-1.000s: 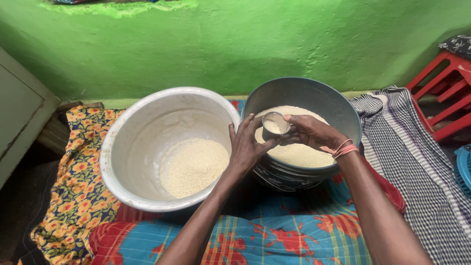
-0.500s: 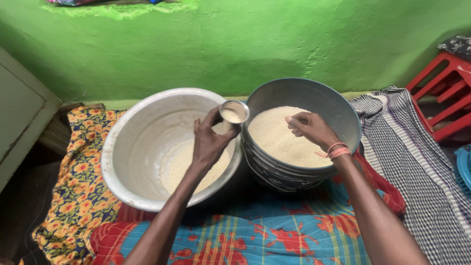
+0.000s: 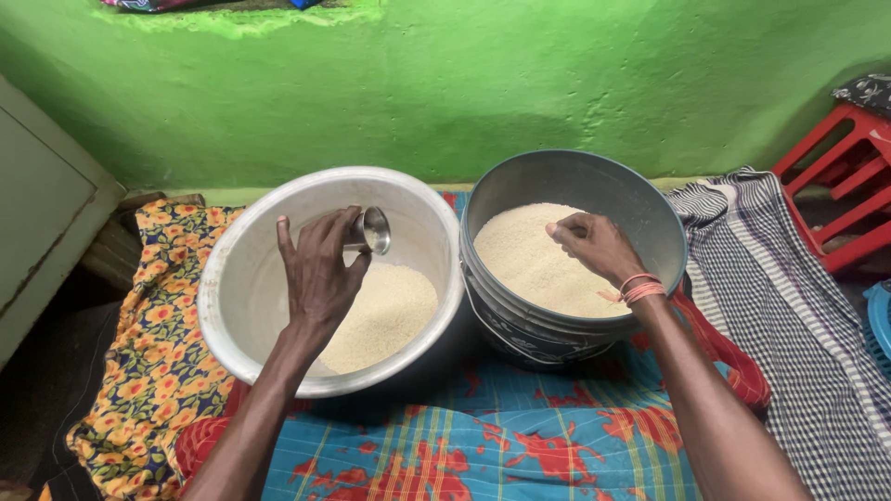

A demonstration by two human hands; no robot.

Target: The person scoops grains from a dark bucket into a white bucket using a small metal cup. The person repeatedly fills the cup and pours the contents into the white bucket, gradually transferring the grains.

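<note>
The left hand [image 3: 318, 269] is closed around a small steel cup [image 3: 372, 230], tipped on its side over the wide metal bowl [image 3: 243, 278], just above the low heap of pale grain [image 3: 382, 315] lying below and right of the hand. The right hand [image 3: 594, 246] rests loosely curled and empty on the much fuller grain in the grey bucket [image 3: 650, 209] beside the bowl. Judging by the two heaps, only a small share has been moved across; most remains in the bucket.
</note>
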